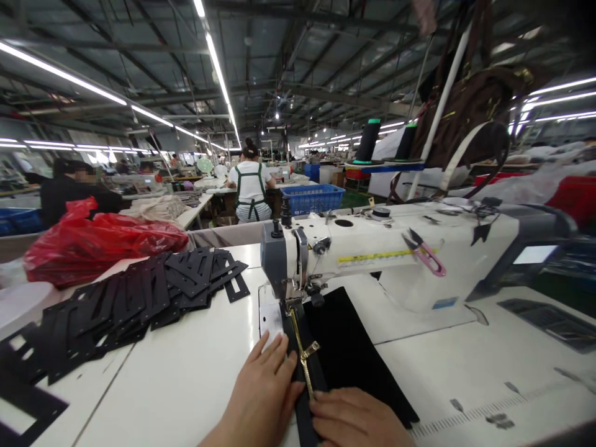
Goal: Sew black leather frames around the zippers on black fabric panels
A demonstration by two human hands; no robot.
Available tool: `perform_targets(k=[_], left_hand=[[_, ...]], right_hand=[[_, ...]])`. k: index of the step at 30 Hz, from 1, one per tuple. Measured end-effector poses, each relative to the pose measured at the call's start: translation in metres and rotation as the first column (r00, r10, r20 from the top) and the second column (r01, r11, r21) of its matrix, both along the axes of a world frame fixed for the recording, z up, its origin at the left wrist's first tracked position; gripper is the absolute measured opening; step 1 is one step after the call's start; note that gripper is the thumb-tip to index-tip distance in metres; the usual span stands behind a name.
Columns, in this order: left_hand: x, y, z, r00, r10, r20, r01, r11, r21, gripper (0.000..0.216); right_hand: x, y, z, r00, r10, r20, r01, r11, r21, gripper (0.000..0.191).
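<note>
A gold-toothed zipper (297, 332) on black tape runs lengthwise under the needle and presser foot of a white sewing machine (395, 248). Its metal pull (311, 350) lies tilted to the right. Beneath and to the right spreads a black fabric panel (358, 354). My left hand (263, 394) lies with fingers stretched along the left edge of the zipper tape, fingertips just short of the presser foot. Closer to me, my right hand (356, 419) has its fingers bent over the zipper's near end; their undersides are hidden.
Black cut-out pieces (149, 292) are heaped on the left of the table, before a red plastic bag (102, 242). Pink-handled thread snips (426, 253) rest on the machine arm. Thread cones (367, 143) stand behind. Beyond, a person (250, 183) sits near a blue basket (313, 198).
</note>
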State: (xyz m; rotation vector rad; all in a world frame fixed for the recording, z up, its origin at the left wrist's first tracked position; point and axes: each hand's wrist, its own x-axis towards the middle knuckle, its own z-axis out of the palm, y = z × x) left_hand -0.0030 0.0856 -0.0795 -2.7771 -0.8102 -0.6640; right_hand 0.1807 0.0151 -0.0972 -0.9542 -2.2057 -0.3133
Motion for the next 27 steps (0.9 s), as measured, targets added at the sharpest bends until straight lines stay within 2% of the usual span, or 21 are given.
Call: perform_targets(k=[2, 5, 8, 15, 17, 20, 27], left_hand=[[-0.001, 0.003, -0.004, 1.0, -0.002, -0.017, 0.003, 0.998, 0.061, 0.027], [-0.004, 0.007, -0.009, 0.999, 0.0, -0.052, 0.008, 0.987, 0.162, 0.027], [-0.005, 0.012, -0.014, 0.999, -0.003, -0.043, 0.012, 0.977, 0.212, 0.025], [-0.006, 0.026, -0.018, 0.998, -0.066, -0.003, 0.064, 0.971, 0.229, 0.024], [-0.007, 0.031, -0.017, 0.996, -0.092, 0.006, 0.088, 0.971, 0.221, 0.022], [-0.008, 0.038, -0.012, 0.992, -0.125, 0.004, 0.122, 0.971, 0.206, 0.02], [-0.002, 0.048, -0.001, 0.993, -0.117, 0.022, 0.113, 0.983, 0.147, 0.02]], right_hand=[[0.003, 0.013, 0.01, 0.997, -0.082, -0.002, 0.081, 0.989, -0.124, 0.025], [0.005, 0.033, 0.017, 0.969, -0.17, 0.178, 0.206, 0.957, -0.203, 0.041], [0.004, 0.045, 0.013, 0.958, -0.131, 0.256, 0.204, 0.937, -0.284, 0.045], [0.003, 0.051, 0.017, 0.965, -0.13, 0.229, 0.221, 0.872, -0.436, 0.047], [0.003, 0.055, 0.017, 0.966, -0.147, 0.214, 0.228, 0.874, -0.429, 0.048], [0.004, 0.061, 0.011, 0.976, -0.17, 0.136, 0.209, 0.907, -0.364, 0.046], [0.004, 0.078, -0.001, 0.975, -0.22, 0.032, 0.222, 0.947, -0.234, 0.04]])
